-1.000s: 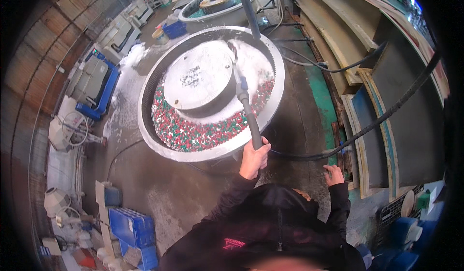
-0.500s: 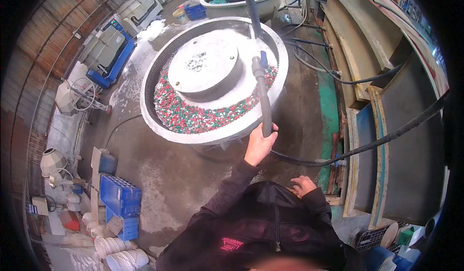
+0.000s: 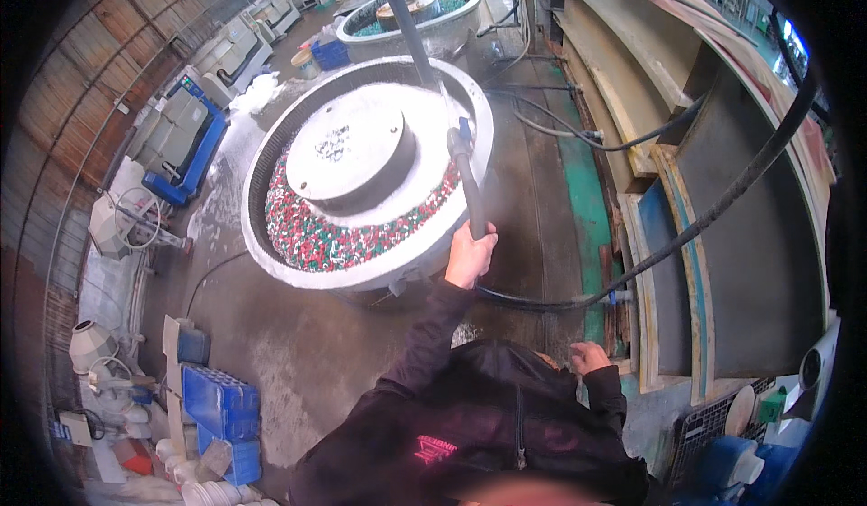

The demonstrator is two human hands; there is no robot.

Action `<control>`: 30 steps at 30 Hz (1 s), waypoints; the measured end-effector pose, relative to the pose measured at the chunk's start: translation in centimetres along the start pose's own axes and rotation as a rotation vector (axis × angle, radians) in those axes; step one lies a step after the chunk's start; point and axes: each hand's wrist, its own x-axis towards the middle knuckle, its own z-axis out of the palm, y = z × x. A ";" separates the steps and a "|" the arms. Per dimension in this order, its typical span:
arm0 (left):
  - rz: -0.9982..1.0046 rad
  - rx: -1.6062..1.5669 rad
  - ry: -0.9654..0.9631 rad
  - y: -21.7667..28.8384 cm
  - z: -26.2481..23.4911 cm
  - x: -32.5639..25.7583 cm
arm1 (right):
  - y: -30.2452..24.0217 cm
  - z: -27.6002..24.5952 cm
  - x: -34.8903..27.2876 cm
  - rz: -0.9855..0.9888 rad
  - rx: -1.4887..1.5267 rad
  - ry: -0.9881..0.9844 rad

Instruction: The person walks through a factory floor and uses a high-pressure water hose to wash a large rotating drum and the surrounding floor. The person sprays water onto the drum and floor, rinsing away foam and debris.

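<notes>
Grip: the left hand [image 3: 470, 255] is clamped around the near end of the dark spray lance [image 3: 469, 190], fingers wrapped fully around it. The lance runs up and away from the hand, its blue-fitted far end over the right rim of the round vibratory bowl [image 3: 271, 235]. The bowl stands just beyond and to the left of the hand, with red, green and white media [image 3: 307, 235] filling the channel around its grey centre dome [image 3: 348, 149].

Recommended handling: keep the wrist in line with the lance so the tip stays inside the rim, and sweep along the channel rather than across the dome. Keep the black hose [image 3: 686, 235], which trails away to the right, slack and off the bowl edge.

The right hand [image 3: 587, 358] hangs low at the person's right side, well apart from lance and bowl, fingers loosely curled on nothing
</notes>
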 end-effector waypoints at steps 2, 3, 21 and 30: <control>-0.002 0.000 0.018 -0.5 -0.2 -0.4 | -0.2 1.3 -0.4 -0.075 0.025 -0.003; -0.001 -0.007 0.011 -0.8 -0.5 -0.7 | -0.6 2.0 -0.6 -0.073 0.015 -0.027; -0.221 0.195 0.251 -1.2 -5.9 -11.4 | -8.3 7.1 7.8 -0.377 -0.167 -0.285; -0.205 0.256 0.135 0.5 0.8 -10.8 | -3.6 6.2 6.3 -0.205 0.064 -0.154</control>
